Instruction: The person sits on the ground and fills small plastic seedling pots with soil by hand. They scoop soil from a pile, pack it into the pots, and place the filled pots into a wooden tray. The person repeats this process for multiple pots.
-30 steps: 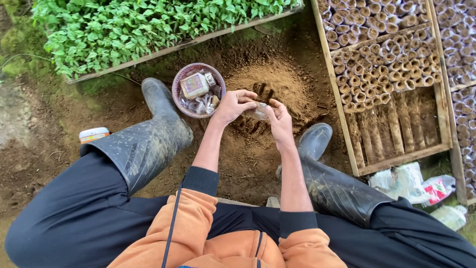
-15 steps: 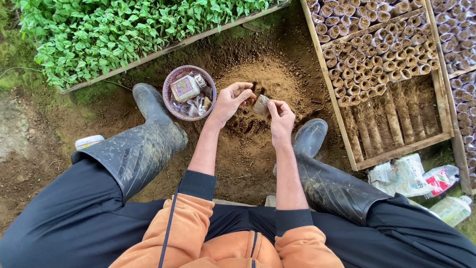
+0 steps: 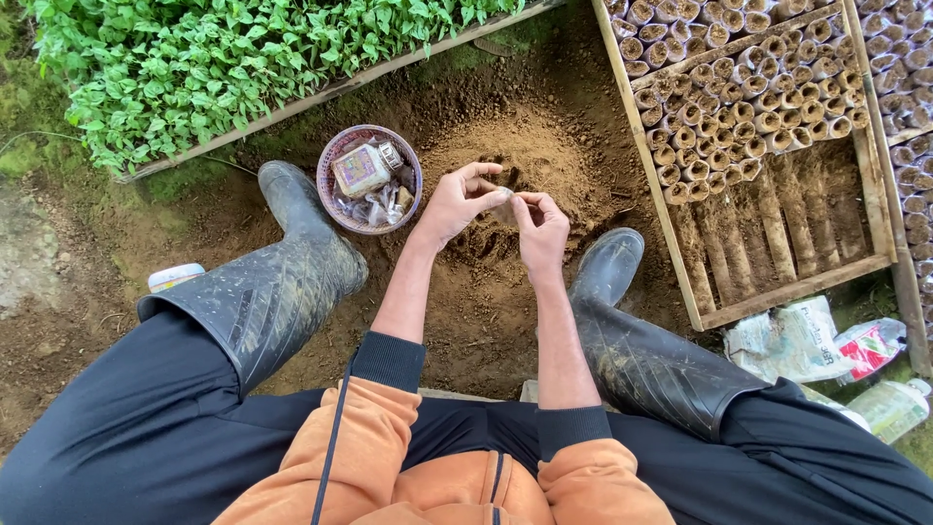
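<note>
Your fingertips (image 3: 502, 195) meet over the heap of loose brown soil (image 3: 525, 165), pinching something small and pale between both hands; what it is you cannot tell from this view. Your left hand (image 3: 455, 202) has thumb and forefinger closed on it with the other fingers fanned open, and your right hand (image 3: 540, 226) is curled in a loose pinch just touching the left.

Far left and beyond your fingers lies the long wooden-edged bed of green leafy seedlings (image 3: 224, 58). Right of your fingers stands the slatted wooden crate (image 3: 797, 282), its far part packed with upright soil-filled paper tubes (image 3: 739, 97). Your muddy black rubber boots (image 3: 282, 282) flank your hands on either side. Just left of your fingers sits the round pinkish plastic basket (image 3: 335, 156) holding small packets.
</note>
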